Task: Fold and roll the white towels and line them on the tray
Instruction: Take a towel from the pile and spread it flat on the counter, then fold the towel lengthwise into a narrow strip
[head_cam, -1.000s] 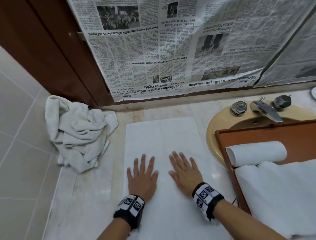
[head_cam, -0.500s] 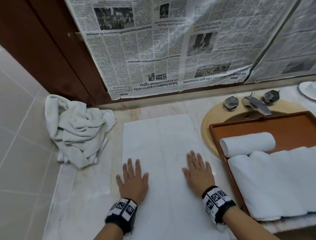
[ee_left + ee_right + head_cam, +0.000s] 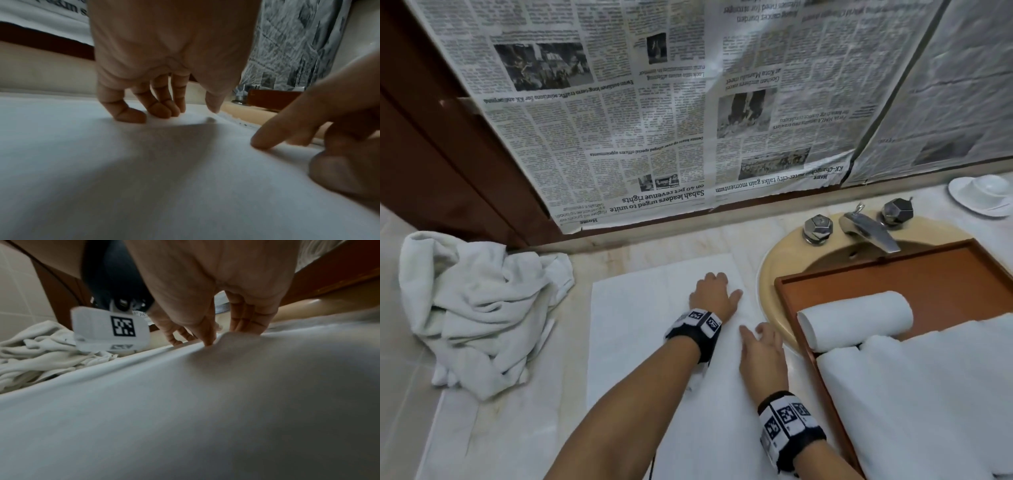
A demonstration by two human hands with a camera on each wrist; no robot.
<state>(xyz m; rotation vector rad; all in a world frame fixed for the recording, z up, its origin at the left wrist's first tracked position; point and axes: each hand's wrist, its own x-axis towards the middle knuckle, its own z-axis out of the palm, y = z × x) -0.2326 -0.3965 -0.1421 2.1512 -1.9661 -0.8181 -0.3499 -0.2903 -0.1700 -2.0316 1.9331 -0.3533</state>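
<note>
A white towel (image 3: 640, 342) lies flat on the marble counter. My left hand (image 3: 714, 294) has reached across to its far right part. The curled fingertips (image 3: 164, 112) press on the cloth and the thumb sits at the edge. My right hand (image 3: 762, 342) is nearer me on the same right edge. There it pinches up a small hump of towel (image 3: 232, 335). The brown wooden tray (image 3: 928, 274) sits over the sink on the right. It holds one rolled towel (image 3: 856, 318) with more white rolls (image 3: 928, 394) in front of it.
A crumpled pile of white towels (image 3: 479, 308) lies at the counter's left end by the tiled wall. The beige sink (image 3: 784, 274) with its metal faucet (image 3: 869, 233) is just right of the flat towel. A white cup and saucer (image 3: 983, 193) stand far right. Newspaper (image 3: 688, 102) covers the wall behind.
Both hands lay flat and apart on the towel's near half. They have now moved to its right edge, the left reaching farther away, and their fingers have curled onto the cloth.
</note>
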